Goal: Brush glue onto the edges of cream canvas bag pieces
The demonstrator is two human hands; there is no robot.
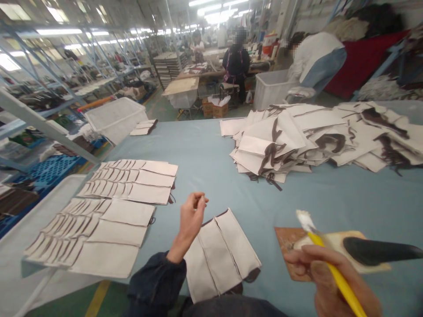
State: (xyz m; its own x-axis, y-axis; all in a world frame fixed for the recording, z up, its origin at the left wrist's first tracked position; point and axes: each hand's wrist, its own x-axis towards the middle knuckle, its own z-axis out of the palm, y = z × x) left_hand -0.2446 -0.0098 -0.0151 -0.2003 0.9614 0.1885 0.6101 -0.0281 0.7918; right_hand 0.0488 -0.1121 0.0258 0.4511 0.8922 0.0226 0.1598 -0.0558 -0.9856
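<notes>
A cream fabric piece with dark brown piping (220, 253) lies flat in front of me on the blue-green table. Over its upper left edge is my left hand (191, 215), thumb and fingers pinched together; whatever is between them, if anything, is too small to make out. My right hand (333, 273) grips a yellow-handled brush (317, 240), its whitish bristles pointing up and away. Below the brush lie a reddish-brown board (284, 246) and a pale yellowish piece (360, 264) with a long black object (376, 251) across it.
Overlapping rows of cream pieces (112, 237) cover the table's left side, with a second group (148, 176) behind. A small stack (143, 127) sits at the far left corner. A large loose heap (284, 136) fills the back right. Co-workers (236, 61) are beyond the table.
</notes>
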